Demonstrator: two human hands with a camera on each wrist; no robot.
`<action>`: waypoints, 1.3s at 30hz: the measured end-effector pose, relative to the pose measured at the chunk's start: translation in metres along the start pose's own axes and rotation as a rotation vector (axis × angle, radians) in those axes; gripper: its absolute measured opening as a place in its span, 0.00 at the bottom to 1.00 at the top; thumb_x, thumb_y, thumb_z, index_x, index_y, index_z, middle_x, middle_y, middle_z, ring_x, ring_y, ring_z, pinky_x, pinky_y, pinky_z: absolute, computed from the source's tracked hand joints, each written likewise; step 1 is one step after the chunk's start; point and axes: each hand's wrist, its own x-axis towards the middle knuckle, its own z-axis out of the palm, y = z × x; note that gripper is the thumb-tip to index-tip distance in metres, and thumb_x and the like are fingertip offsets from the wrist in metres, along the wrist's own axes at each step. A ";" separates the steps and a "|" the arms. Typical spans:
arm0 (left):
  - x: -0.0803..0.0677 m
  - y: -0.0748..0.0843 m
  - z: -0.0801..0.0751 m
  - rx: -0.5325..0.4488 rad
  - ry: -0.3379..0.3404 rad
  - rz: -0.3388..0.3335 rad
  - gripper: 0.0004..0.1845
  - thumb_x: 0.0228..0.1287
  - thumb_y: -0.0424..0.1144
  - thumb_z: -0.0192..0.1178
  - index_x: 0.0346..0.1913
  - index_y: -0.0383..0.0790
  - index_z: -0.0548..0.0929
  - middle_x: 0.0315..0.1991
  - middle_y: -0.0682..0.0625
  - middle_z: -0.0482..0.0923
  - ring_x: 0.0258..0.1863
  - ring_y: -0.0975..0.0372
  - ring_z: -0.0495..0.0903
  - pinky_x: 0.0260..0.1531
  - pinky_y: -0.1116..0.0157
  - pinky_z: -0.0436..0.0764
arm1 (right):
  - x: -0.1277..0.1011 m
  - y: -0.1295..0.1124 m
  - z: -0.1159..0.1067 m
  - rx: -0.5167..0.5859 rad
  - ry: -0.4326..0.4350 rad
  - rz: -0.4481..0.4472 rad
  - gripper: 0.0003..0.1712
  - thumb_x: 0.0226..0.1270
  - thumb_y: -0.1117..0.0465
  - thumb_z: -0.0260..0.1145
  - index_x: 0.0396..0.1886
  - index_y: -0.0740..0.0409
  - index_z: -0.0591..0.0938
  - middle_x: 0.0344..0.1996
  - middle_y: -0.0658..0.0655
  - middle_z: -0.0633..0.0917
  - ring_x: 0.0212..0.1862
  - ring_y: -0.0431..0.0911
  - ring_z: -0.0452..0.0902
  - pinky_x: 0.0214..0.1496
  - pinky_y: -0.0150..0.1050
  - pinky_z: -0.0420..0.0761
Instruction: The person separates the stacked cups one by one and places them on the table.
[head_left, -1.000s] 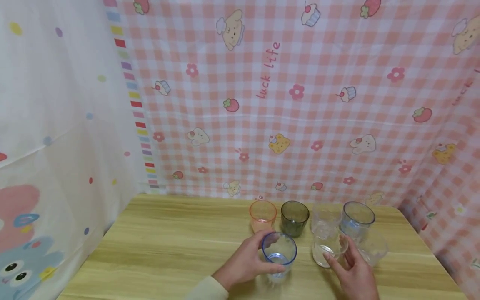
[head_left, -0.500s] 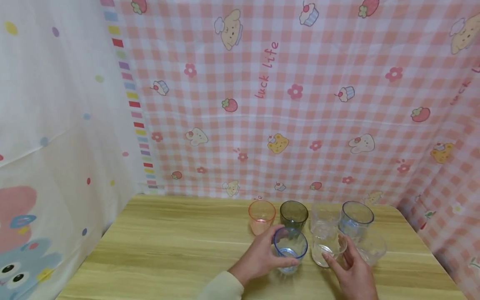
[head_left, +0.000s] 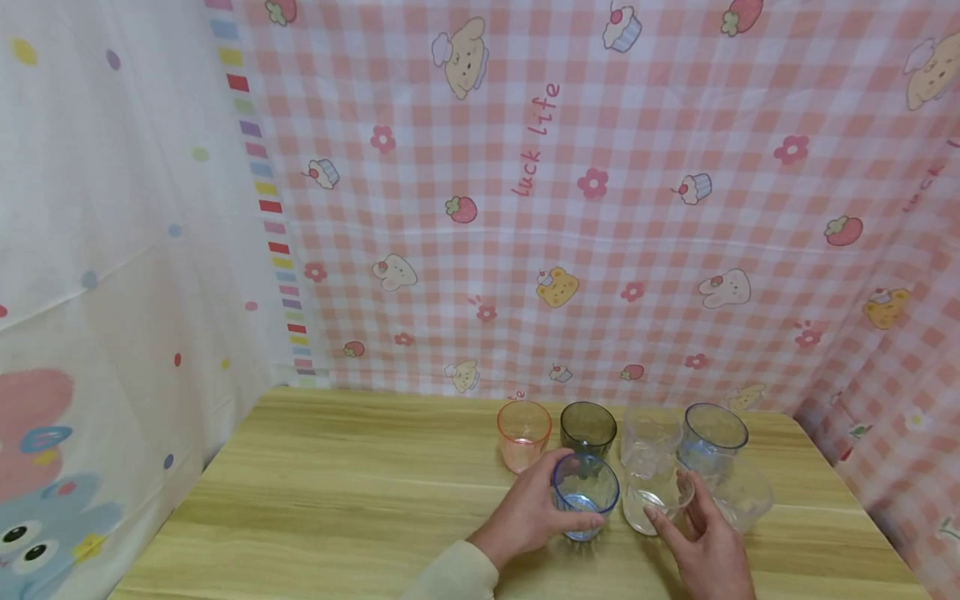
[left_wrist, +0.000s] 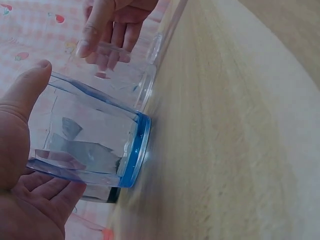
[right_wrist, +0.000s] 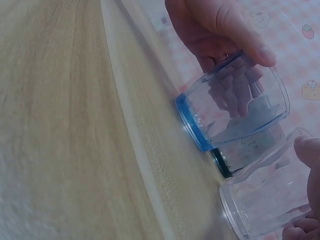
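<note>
My left hand [head_left: 525,512] grips a clear glass with a blue tint [head_left: 583,502], thumb on the near side and fingers round the far side. The glass stands upright in front of a smoky dark glass [head_left: 587,423], its thick blue base close to the tabletop in the left wrist view. To its right, my right hand [head_left: 712,542] holds a colourless glass [head_left: 640,500] between thumb and fingers. In the right wrist view this colourless glass [right_wrist: 265,195] is upright, with the blue glass [right_wrist: 235,107] beside it.
An orange glass [head_left: 524,442] stands at the back, left of the dark one. Behind my right hand are another colourless glass [head_left: 651,425], a bluish glass [head_left: 716,429] and a clear one [head_left: 750,496]. A checked cloth [head_left: 480,250] hangs behind the wooden table [head_left: 337,500].
My left hand has carried the blue glass rightward and slightly back, to in front of the dark glass and close to the colourless one. The right hand has stayed in place.
</note>
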 end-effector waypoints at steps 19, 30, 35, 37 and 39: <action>0.003 0.006 0.001 0.049 -0.034 -0.024 0.53 0.55 0.55 0.84 0.79 0.38 0.69 0.69 0.49 0.84 0.71 0.54 0.79 0.75 0.52 0.77 | -0.002 0.001 0.000 0.008 0.060 0.003 0.53 0.70 0.57 0.79 0.85 0.65 0.61 0.79 0.69 0.68 0.76 0.61 0.65 0.55 0.07 0.63; 0.003 0.004 0.001 0.070 -0.052 -0.014 0.53 0.54 0.55 0.84 0.78 0.38 0.69 0.68 0.48 0.83 0.70 0.55 0.80 0.73 0.53 0.78 | -0.002 0.007 -0.006 -0.035 -0.097 0.095 0.61 0.70 0.47 0.78 0.86 0.68 0.54 0.80 0.73 0.62 0.79 0.64 0.62 0.62 0.17 0.72; 0.000 0.002 -0.003 0.077 -0.049 -0.017 0.53 0.52 0.56 0.85 0.77 0.41 0.71 0.69 0.47 0.82 0.69 0.53 0.81 0.71 0.52 0.81 | -0.005 0.005 -0.015 -0.043 -0.131 0.176 0.65 0.69 0.37 0.76 0.86 0.69 0.52 0.82 0.72 0.60 0.80 0.65 0.62 0.68 0.34 0.78; -0.002 0.001 -0.007 0.076 -0.048 -0.036 0.53 0.53 0.58 0.84 0.78 0.42 0.71 0.70 0.47 0.81 0.70 0.51 0.80 0.70 0.49 0.81 | -0.007 0.003 -0.020 -0.043 -0.128 0.207 0.65 0.69 0.35 0.76 0.87 0.67 0.54 0.82 0.70 0.61 0.80 0.63 0.63 0.60 0.20 0.80; -0.006 -0.001 -0.011 0.068 -0.051 -0.055 0.53 0.54 0.60 0.83 0.78 0.43 0.71 0.72 0.47 0.80 0.71 0.49 0.79 0.71 0.46 0.80 | -0.010 0.000 -0.025 -0.024 -0.117 0.225 0.63 0.69 0.36 0.76 0.86 0.67 0.55 0.81 0.69 0.63 0.80 0.61 0.63 0.50 0.10 0.74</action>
